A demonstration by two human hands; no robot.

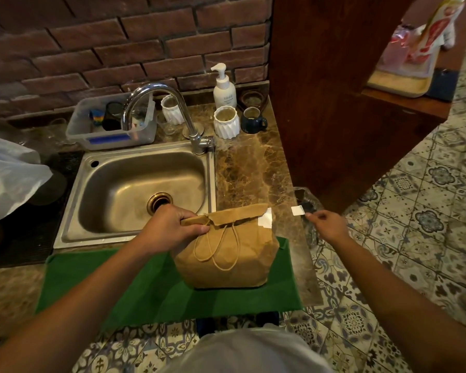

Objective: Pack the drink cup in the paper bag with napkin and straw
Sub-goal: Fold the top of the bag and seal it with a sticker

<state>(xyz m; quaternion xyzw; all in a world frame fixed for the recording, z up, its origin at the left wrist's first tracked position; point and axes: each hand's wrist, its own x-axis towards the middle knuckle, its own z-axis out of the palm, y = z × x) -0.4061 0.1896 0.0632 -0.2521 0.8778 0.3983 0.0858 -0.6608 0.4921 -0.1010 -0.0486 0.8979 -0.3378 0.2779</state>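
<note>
Paper bag [228,254] at lower centre of frame, upright on green mat [119,286], top folded over, white sticker [265,218] on fold's right end; left hand [172,227] grips folded top; right hand [327,224], right of bag, pinches small white paper piece [297,210] beyond counter edge [296,224]; steel sink [140,189] above-left

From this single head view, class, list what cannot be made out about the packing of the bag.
- Inside the paper bag: its folded top, held by the left hand, hides whether cup, napkin and straw are in.
- White slip pinched by the right hand: too small to identify.
- White patch on the fold: unclear whether it sticks.
- Pump bottle label: too small to read.
</note>
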